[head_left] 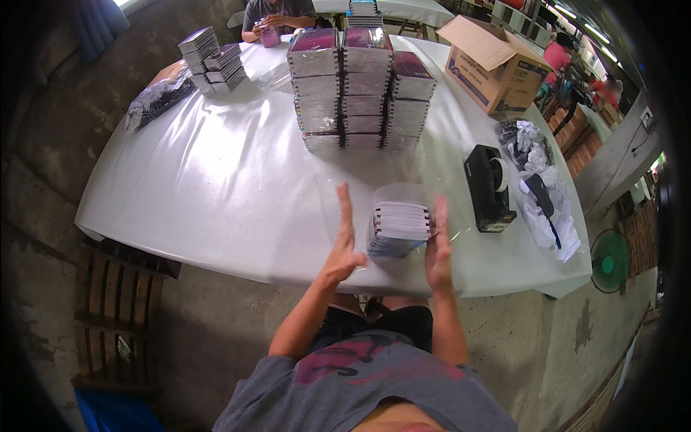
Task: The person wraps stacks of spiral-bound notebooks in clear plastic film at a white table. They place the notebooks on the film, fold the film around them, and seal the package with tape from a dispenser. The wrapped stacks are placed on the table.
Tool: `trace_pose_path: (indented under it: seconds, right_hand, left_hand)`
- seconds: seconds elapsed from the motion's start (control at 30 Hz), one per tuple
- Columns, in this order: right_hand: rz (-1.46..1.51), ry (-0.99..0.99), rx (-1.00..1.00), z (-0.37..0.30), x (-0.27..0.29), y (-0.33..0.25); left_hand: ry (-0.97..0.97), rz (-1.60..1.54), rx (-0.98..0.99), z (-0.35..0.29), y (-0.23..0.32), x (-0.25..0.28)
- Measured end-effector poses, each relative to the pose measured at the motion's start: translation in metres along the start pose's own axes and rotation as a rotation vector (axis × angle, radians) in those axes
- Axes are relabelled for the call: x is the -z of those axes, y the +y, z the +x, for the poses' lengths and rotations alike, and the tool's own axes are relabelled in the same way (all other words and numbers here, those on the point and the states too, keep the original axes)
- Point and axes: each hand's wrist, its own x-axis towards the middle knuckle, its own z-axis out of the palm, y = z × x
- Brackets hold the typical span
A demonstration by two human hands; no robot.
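Note:
In front of me, near the table's edge, stands a small stack of notebooks (400, 229) with white page edges. Clear plastic film (397, 193) lies loosely about it and rises above its top. My left hand (345, 241) is held to the left of the stack, fingers stretched upward and the palm facing it, with a gap between. Flat along the stack's right side, my right hand (438, 248) has its fingers extended, touching or very close to the film. Neither hand is gripping anything that I can see.
Tall wrapped notebook piles (360, 93) stand beyond, with smaller piles (212, 61) at the far left. To the right are a black tape dispenser (484, 191), an open carton (489, 68), and crumpled plastic (558, 216) under a dark handled tool (539, 198). A person (277, 18) sits opposite.

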Motion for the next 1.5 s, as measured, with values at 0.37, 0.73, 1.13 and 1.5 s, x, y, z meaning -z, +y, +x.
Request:
trace_pose_path:
  seconds: [0.37, 0.73, 1.13, 1.5]
  right_hand:
    - [0.014, 0.497, 0.060, 0.003, 0.023, 0.000]
    - [-0.140, 0.472, 0.229, 0.001, 0.010, 0.002]
    - [-0.497, 0.127, 0.436, -0.004, 0.030, -0.010]
    - [-1.003, -0.549, 0.326, 0.018, 0.012, -0.049]
  left_hand:
    - [0.306, -0.101, 0.009, -0.008, 0.002, 0.021]
    - [0.356, 0.014, -0.133, -0.009, 0.004, 0.021]
    - [0.329, 0.286, -0.192, -0.036, -0.013, 0.003]
    - [-0.082, 0.262, -0.186, -0.021, 0.002, 0.006]
